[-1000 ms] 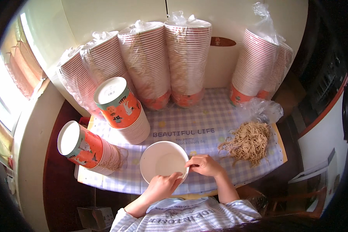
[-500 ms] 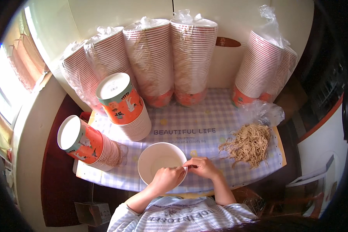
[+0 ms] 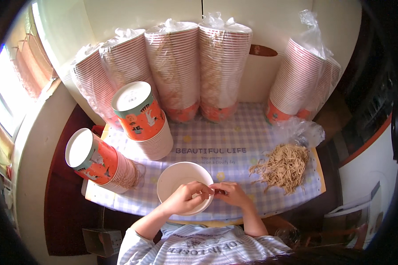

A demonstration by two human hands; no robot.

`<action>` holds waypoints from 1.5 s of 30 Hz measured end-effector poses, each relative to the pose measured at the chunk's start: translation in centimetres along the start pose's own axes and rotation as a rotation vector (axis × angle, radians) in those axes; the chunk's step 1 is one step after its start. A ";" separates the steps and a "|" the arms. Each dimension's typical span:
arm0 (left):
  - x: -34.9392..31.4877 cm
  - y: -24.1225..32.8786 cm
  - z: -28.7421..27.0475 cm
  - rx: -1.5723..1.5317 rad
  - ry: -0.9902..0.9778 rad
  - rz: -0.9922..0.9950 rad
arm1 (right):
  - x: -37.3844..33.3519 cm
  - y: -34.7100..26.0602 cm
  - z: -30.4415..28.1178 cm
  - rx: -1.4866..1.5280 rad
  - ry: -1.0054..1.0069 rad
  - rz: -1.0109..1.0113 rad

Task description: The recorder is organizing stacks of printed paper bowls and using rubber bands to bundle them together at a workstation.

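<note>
A white paper bucket (image 3: 181,175) stands mouth up at the table's near edge. My left hand (image 3: 188,197) reaches across its near side, fingers curled and thumb and fingertips drawn together by the right rim. What those fingertips hold, if anything, is too small to make out. My right hand (image 3: 231,194) is closed at the bucket's right rim, its fingertips pinching the edge and almost meeting the left ones. To the right lies a loose heap of tan twine pieces (image 3: 285,167).
Two inverted stacks of orange-patterned buckets stand at left: a nearer stack (image 3: 104,163) with twine hanging off it, and a farther stack (image 3: 141,119). Tall plastic-wrapped bucket stacks (image 3: 172,70) line the back. A crumpled clear bag (image 3: 303,130) lies behind the twine. A checked cloth (image 3: 208,137) covers the table.
My left hand has lifted a little and turned, its fingers now more raised at the rim. My right hand stays at the rim. The bucket has hardly moved.
</note>
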State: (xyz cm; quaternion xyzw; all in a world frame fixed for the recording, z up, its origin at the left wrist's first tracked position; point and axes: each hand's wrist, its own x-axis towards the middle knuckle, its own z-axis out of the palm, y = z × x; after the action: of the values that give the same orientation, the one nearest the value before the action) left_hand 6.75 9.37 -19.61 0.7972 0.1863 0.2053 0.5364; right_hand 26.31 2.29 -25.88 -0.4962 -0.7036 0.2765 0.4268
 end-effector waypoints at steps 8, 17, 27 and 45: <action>2.8 0.5 -0.1 -0.455 -0.266 -0.129 | -0.6 1.0 0.2 -0.048 -0.002 -0.003; 2.7 -1.9 0.8 -0.432 -0.153 -0.206 | -2.0 -0.5 -1.5 0.165 0.067 0.145; 2.8 -2.1 1.1 -0.361 -0.094 -0.163 | -2.2 -2.5 -3.0 0.630 0.036 0.060; 2.4 -1.7 1.4 -0.274 -0.060 -0.105 | 0.8 -3.2 -1.7 0.460 0.208 -0.024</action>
State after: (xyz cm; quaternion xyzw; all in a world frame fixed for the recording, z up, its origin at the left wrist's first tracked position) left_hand 9.34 10.14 -21.35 0.7113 0.1821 0.1765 0.6555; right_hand 26.26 1.84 -22.22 -0.4031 -0.5805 0.3719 0.6019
